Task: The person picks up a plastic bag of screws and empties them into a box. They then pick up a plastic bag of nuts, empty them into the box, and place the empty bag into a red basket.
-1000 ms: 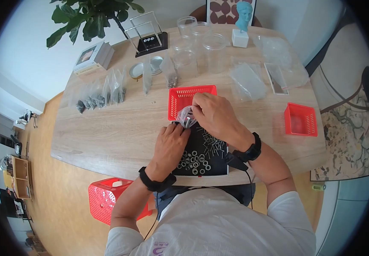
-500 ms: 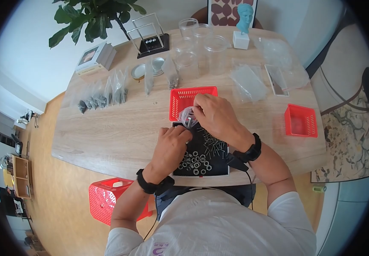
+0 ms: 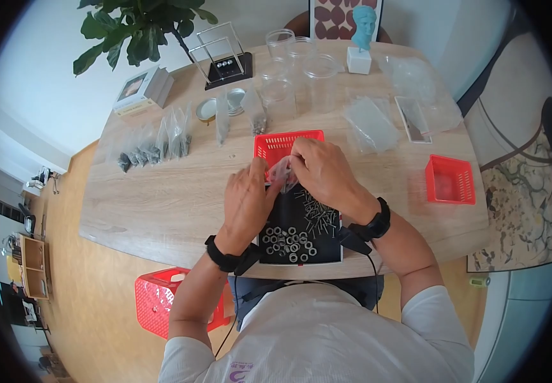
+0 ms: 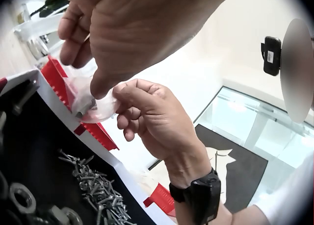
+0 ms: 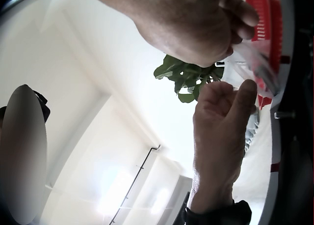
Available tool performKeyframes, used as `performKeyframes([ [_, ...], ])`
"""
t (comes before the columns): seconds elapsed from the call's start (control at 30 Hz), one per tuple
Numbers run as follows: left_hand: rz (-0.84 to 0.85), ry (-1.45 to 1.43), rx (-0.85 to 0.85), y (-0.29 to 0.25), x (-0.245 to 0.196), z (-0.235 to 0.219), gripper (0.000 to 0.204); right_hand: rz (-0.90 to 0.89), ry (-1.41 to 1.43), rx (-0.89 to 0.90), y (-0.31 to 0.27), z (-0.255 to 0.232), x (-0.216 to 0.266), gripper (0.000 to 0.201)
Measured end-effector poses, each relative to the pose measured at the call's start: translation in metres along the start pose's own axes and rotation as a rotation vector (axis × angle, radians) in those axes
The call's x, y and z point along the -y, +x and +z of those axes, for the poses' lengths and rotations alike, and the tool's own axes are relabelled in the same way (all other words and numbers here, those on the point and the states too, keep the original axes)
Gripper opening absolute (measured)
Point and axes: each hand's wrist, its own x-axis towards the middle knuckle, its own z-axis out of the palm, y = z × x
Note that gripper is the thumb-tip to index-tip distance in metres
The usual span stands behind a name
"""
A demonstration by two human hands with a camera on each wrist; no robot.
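Left hand (image 3: 245, 198) raised over the black tray's (image 3: 301, 255) left edge, thumb and fingers pinched on one side of a small clear plastic bag (image 3: 281, 172) with a few screws inside. Bag held above the tray's far end, just before a red perforated plastic basket (image 3: 276, 143). Right hand (image 3: 322, 171) clamped on the bag's other side. Below, grey metal nuts (image 3: 287, 241) and loose thin screws (image 3: 314, 214) scattered on the tray, on a pale wooden table (image 3: 161, 191).

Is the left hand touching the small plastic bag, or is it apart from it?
Touching. In the left wrist view, the left hand pinches the small plastic bag between thumb and fingers, opposite the right hand.
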Motion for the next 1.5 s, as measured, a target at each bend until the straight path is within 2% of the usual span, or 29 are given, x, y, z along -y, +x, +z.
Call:
performKeyframes([
  [0.03,-0.004,0.001,0.001,-0.003,0.001,0.003,0.03,0.012,0.018,0.002,0.0,0.001,0.0,0.011],
  [0.1,-0.12,-0.234,0.094,-0.005,0.004,0.009,0.03,0.002,0.007,-0.011,0.001,0.003,-0.001,0.011],
  [0.13,-0.122,-0.235,0.093,-0.004,0.006,0.012,0.03,-0.002,-0.005,-0.027,0.001,0.003,-0.002,0.011],
  [0.23,-0.055,-0.254,-0.013,0.011,0.01,0.012,0.024,0.011,-0.006,0.016,0.001,0.003,-0.004,0.014],
  [0.3,-0.297,-0.399,0.009,0.024,0.012,-0.007,0.024,0.008,-0.013,-0.007,0.002,0.003,-0.005,0.015],
  [0.33,-0.299,-0.4,0.009,0.024,0.013,-0.011,0.024,0.004,-0.023,-0.03,0.002,0.003,-0.005,0.016],
  [0.43,-0.244,-0.425,-0.076,0.019,0.021,-0.02,0.017,0.023,-0.036,-0.018,0.003,0.0,0.001,0.017],
  [0.5,-0.033,-0.16,0.053,-0.001,0.024,-0.024,0.012,0.017,-0.045,-0.04,0.002,-0.004,0.011,0.018],
  [0.53,-0.035,-0.161,0.059,-0.01,0.023,-0.025,0.012,0.003,-0.054,-0.059,0.002,-0.004,0.016,0.018],
  [0.6,0.326,0.118,0.305,-0.029,0.021,-0.028,0.008,-0.019,-0.014,-0.038,-0.003,-0.002,0.025,0.017],
  [0.63,0.321,0.117,0.307,-0.037,0.018,-0.026,0.008,-0.046,0.022,-0.022,-0.006,0.0,0.029,0.016],
  [0.67,0.338,0.235,0.352,-0.044,0.014,-0.023,0.012,-0.046,0.025,-0.017,-0.01,0.004,0.032,0.016],
  [0.77,0.352,0.435,0.401,-0.052,0.001,-0.02,0.017,-0.194,-0.008,0.278,-0.027,0.025,0.03,0.012],
  [0.8,0.352,0.517,0.406,-0.054,-0.002,-0.019,0.019,-0.196,-0.008,0.281,-0.032,0.031,0.029,0.012],
  [0.87,0.364,0.548,0.379,-0.059,-0.007,-0.012,0.021,-0.123,-0.022,0.435,-0.039,0.038,0.033,0.021],
  [0.9,0.379,0.58,0.354,-0.061,-0.007,-0.01,0.022,-0.127,-0.029,0.421,-0.04,0.039,0.036,0.029],
  [1.03,0.37,0.534,0.32,-0.066,-0.005,-0.006,0.022,-0.151,-0.066,0.398,-0.046,0.054,0.017,0.029],
  [1.2,0.362,0.502,0.391,-0.067,-0.005,-0.009,0.014,-0.212,-0.132,0.424,-0.049,0.065,0.004,0.021],
  [1.3,0.387,0.46,0.348,-0.068,-0.003,-0.008,0.01,-0.22,-0.145,0.426,-0.047,0.062,0.007,0.016],
  [1.43,0.361,0.411,0.399,-0.07,-0.007,-0.016,0.014,-0.198,-0.11,0.432,-0.048,0.058,0.014,0.016],
  [1.5,0.369,0.315,0.353,-0.071,-0.005,-0.02,0.01,-0.214,-0.149,0.465,-0.046,0.055,0.015,0.017],
])
